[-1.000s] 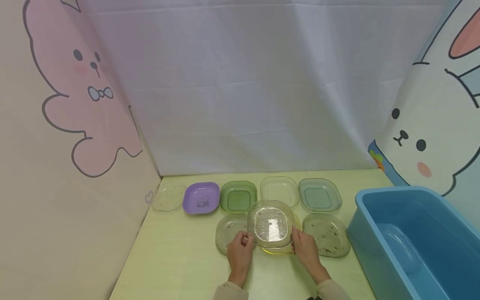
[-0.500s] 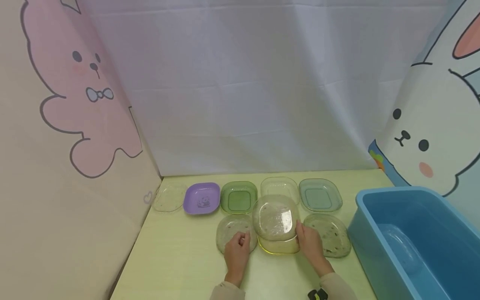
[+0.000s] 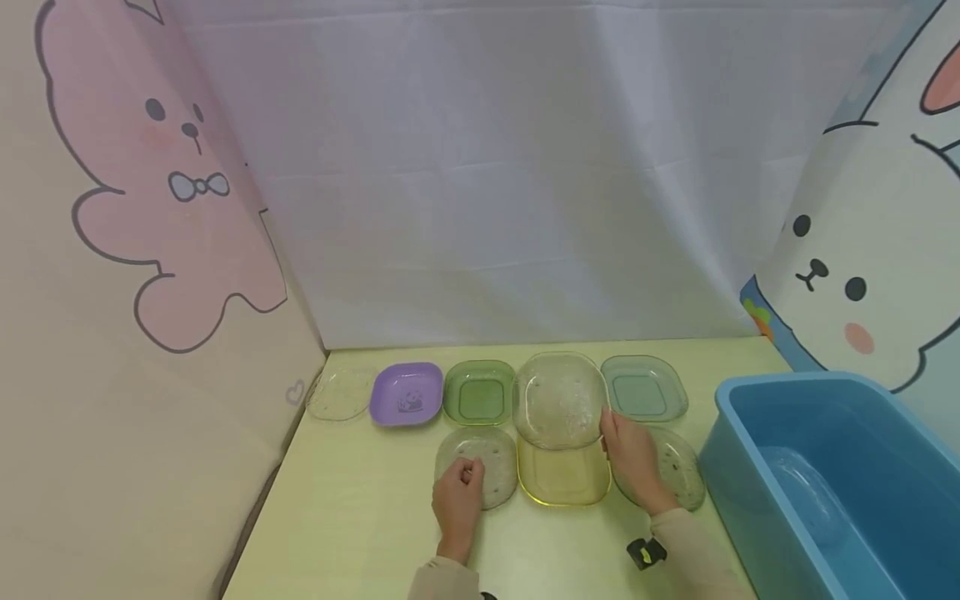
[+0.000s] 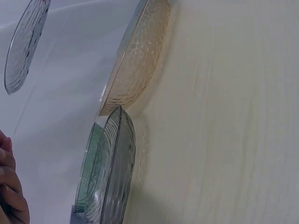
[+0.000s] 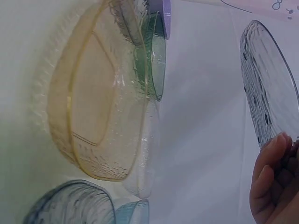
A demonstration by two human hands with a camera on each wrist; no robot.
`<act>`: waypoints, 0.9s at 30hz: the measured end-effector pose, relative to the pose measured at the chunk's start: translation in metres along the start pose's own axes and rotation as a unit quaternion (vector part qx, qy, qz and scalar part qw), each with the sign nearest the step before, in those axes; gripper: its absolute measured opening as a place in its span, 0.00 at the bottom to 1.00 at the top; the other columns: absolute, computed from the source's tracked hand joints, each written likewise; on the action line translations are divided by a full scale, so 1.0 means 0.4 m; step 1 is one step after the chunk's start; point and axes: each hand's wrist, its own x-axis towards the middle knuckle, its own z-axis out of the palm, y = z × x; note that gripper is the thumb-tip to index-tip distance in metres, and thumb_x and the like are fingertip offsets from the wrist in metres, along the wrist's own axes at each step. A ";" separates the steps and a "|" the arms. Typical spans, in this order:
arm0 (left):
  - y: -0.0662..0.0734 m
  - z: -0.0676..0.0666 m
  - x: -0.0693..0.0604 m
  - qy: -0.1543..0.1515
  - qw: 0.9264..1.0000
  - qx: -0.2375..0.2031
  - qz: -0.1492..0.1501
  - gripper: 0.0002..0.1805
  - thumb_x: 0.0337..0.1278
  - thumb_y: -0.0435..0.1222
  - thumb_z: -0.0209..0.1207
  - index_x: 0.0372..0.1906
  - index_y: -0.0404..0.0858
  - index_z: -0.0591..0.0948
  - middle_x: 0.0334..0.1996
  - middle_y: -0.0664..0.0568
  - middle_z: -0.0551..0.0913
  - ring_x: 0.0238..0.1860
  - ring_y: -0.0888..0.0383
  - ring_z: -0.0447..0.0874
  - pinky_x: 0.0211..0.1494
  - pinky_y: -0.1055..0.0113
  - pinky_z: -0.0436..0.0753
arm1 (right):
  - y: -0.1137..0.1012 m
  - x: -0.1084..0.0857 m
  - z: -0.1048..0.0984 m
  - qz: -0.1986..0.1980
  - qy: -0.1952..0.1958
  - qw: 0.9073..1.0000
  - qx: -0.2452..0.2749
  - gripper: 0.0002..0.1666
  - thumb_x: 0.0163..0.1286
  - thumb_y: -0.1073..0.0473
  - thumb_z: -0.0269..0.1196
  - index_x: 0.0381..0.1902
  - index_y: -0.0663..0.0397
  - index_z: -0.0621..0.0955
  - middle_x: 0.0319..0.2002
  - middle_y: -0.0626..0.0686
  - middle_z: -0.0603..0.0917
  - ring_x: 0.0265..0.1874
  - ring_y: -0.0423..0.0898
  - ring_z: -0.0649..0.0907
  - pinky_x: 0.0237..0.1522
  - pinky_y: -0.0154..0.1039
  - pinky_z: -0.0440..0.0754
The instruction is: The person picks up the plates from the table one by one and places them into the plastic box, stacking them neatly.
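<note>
My right hand [image 3: 632, 458] grips a clear plate [image 3: 561, 400] by its right edge and holds it up over the table. In the right wrist view this plate [image 5: 266, 84] is seen from the side, with dark spots on its face and the fingers [image 5: 271, 158] at its lower edge. My left hand [image 3: 457, 504] is loosely curled with nothing in it, over a greyish clear plate [image 3: 497, 492]. In the left wrist view only its fingers [image 4: 11, 196] show at the edge. Below the held plate lies a yellow plate [image 3: 566, 475]; another clear plate behind is mostly covered.
Along the back stand a clear plate [image 3: 341, 393], a purple plate [image 3: 393, 408], a green plate [image 3: 480, 396] and a blue-green plate [image 3: 647, 390]. A spotted greyish plate [image 3: 682, 475] lies partly under my right hand. A deep blue tub [image 3: 738, 450] stands right.
My left hand has let go of the clear plate and drawn back to the left. The right hand has moved the plate away and slightly right, uncovering the yellow plate.
</note>
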 end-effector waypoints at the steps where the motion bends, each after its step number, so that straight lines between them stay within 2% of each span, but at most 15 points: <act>1: -0.001 -0.001 0.002 0.002 1.000 -0.001 -0.001 0.14 0.47 0.37 0.61 0.12 0.45 0.73 0.09 0.63 0.67 0.14 0.70 0.61 0.20 0.71 0.62 | -0.005 0.008 -0.007 -0.003 0.001 1.000 -0.003 0.28 0.74 0.53 0.39 0.15 0.54 0.71 0.11 0.47 0.73 0.10 0.38 0.70 0.18 0.35 0.65; 6: -0.005 -0.006 0.005 0.003 1.000 -0.003 -0.002 0.16 0.47 0.38 0.60 0.10 0.45 0.69 0.09 0.64 0.64 0.14 0.69 0.60 0.19 0.71 0.61 | -0.023 0.053 -0.042 -0.023 0.009 1.000 -0.014 0.31 0.74 0.51 0.37 0.13 0.55 0.73 0.09 0.47 0.73 0.09 0.38 0.71 0.20 0.37 0.68; 13: -0.003 -0.015 0.005 0.002 1.000 -0.002 0.000 0.16 0.44 0.38 0.61 0.09 0.45 0.70 0.09 0.64 0.64 0.13 0.69 0.60 0.19 0.71 0.61 | -0.065 0.115 -0.108 -0.043 0.025 0.998 -0.030 0.30 0.74 0.52 0.36 0.15 0.56 0.73 0.10 0.50 0.75 0.11 0.42 0.71 0.21 0.39 0.68; 20: -0.008 -0.022 0.007 -0.001 1.000 -0.001 -0.011 0.17 0.46 0.39 0.61 0.10 0.46 0.69 0.09 0.64 0.64 0.13 0.69 0.60 0.19 0.71 0.62 | -0.127 0.174 -0.221 -0.047 0.039 0.996 -0.058 0.32 0.74 0.49 0.35 0.16 0.56 0.74 0.12 0.52 0.78 0.13 0.46 0.75 0.18 0.40 0.68; 27: -0.013 -0.025 0.008 0.006 1.000 -0.003 -0.003 0.17 0.46 0.38 0.61 0.10 0.45 0.70 0.09 0.64 0.65 0.13 0.70 0.59 0.19 0.71 0.61 | -0.163 0.206 -0.342 -0.045 0.058 0.996 -0.058 0.34 0.73 0.48 0.32 0.18 0.59 0.74 0.14 0.54 0.78 0.15 0.49 0.76 0.23 0.39 0.67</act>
